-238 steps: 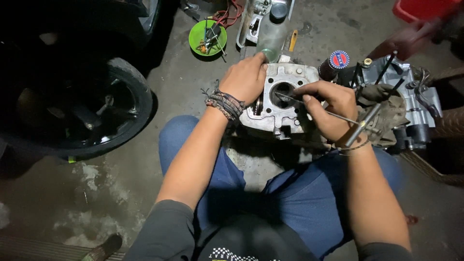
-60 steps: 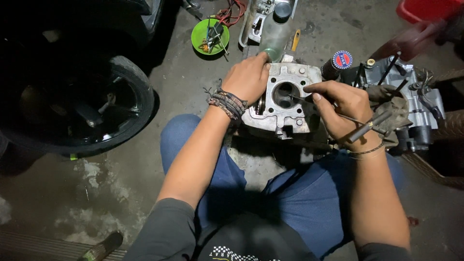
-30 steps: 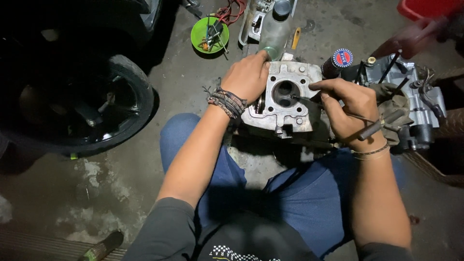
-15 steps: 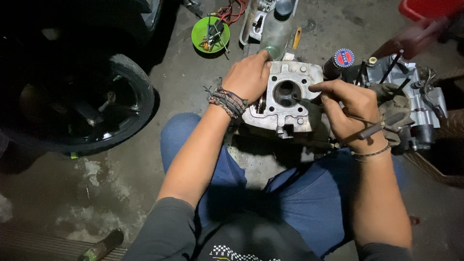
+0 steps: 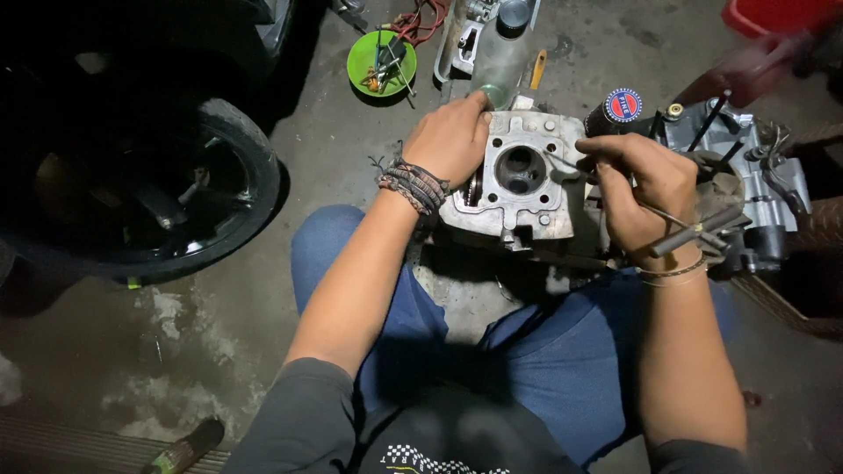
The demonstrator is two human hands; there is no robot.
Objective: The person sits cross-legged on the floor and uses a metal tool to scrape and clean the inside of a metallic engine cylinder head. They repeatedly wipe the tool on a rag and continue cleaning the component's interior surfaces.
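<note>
- One black rubber motorcycle tyre [image 5: 219, 184] stands at left
- One grey cast-metal cylinder head [image 5: 518, 189] lies between the knees, its one round bore facing up
- Left hand [image 5: 452, 136] lies spread flat on its left edge
- Right hand [image 5: 645, 189] pinches one thin metal tool [image 5: 676, 230], long axis slanting lower-right, tip toward the bore

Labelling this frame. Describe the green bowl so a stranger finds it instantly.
Start at the big black tyre on the left, then look up and right across the concrete floor. The green bowl sits there, holding small tools, the only bright green round thing, just beyond the left hand.
</note>
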